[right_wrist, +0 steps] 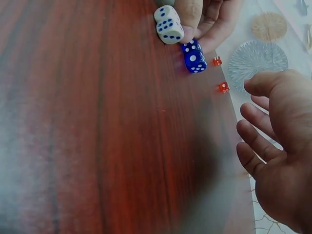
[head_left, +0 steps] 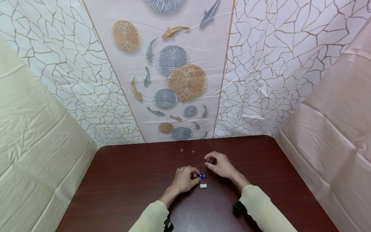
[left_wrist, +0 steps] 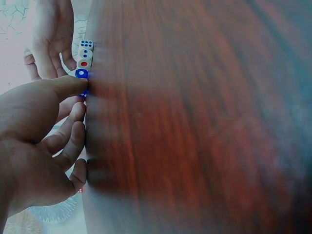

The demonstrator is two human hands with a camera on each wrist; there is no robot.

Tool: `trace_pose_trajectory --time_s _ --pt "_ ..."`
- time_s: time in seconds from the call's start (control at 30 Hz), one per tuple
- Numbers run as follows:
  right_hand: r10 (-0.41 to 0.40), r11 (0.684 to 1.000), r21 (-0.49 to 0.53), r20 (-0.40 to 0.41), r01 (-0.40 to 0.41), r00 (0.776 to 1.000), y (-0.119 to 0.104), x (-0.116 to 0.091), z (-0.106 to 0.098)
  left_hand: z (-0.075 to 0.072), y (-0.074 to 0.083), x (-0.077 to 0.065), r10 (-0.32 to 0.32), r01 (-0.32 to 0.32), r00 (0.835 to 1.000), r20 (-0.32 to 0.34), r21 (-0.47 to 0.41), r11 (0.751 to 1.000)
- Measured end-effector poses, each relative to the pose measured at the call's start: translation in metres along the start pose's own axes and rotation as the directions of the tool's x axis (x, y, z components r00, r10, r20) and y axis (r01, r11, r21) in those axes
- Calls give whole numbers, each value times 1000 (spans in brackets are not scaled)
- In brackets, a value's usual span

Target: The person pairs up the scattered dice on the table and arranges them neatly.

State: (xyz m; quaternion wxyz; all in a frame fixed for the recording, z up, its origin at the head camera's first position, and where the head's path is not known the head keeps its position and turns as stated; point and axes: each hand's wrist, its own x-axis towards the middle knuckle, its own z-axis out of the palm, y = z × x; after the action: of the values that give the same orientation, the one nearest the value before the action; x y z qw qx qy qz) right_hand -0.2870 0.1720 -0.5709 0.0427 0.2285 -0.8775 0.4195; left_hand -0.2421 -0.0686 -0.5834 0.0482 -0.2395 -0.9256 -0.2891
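Two blue dice [head_left: 202, 176] sit side by side on the dark table. My left hand [head_left: 185, 179] pinches the left blue die [left_wrist: 81, 74] between thumb and fingers; its fingertips hide part of it. Closer to me lie two white dice [head_left: 203, 186] with blue and red dots, touching each other, just beside the left thumb. My right hand [head_left: 222, 165] hovers to the right of the blue dice, fingers loosely bent and holding nothing. In the right wrist view the blue pair [right_wrist: 194, 57] and white pair [right_wrist: 168, 25] are near the left hand [right_wrist: 214, 19].
Toward the table's far edge lie two small red dice, a left one [head_left: 182, 150] and a right one [head_left: 193, 151], apart from each other. Patterned cloth [head_left: 185, 122] hangs behind the table [head_left: 121, 193], with beige cloth walls [head_left: 324, 138] on both sides.
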Motion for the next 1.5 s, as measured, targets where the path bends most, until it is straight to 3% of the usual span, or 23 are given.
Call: trace_pose_trajectory --time_s 0.23,0.33,0.4,0.6,0.87,1.1,1.3,1.5 --pt "-121 992 40 -37 122 992 17 13 3 0 -1 0 1 -1 1000 0 -5 1000" --pt "-83 996 23 -18 83 996 15 21 3 0 -1 -1 -2 2 1000 2 -10 1000" --pt "-16 1000 -9 0 16 1000 5 25 1 -1 -1 0 -2 2 1000 0 -8 1000" --pt "51 998 -45 37 -49 998 2 41 6 -1 -2 -1 -2 2 1000 -1 -1 1000" --pt "57 997 -56 69 -53 996 3 56 11 -1 -3 -1 -7 7 1000 1 3 1000" --pt "-14 998 -65 66 18 998 20 71 20 -1 -3 -1 -19 19 1000 8 8 1000" --pt "95 992 -98 117 -84 989 5 81 25 -2 -2 -1 -22 22 1000 16 1 1000" --pt "132 986 -124 133 -115 982 4 88 31 -1 -2 0 -20 20 1000 16 4 1000"
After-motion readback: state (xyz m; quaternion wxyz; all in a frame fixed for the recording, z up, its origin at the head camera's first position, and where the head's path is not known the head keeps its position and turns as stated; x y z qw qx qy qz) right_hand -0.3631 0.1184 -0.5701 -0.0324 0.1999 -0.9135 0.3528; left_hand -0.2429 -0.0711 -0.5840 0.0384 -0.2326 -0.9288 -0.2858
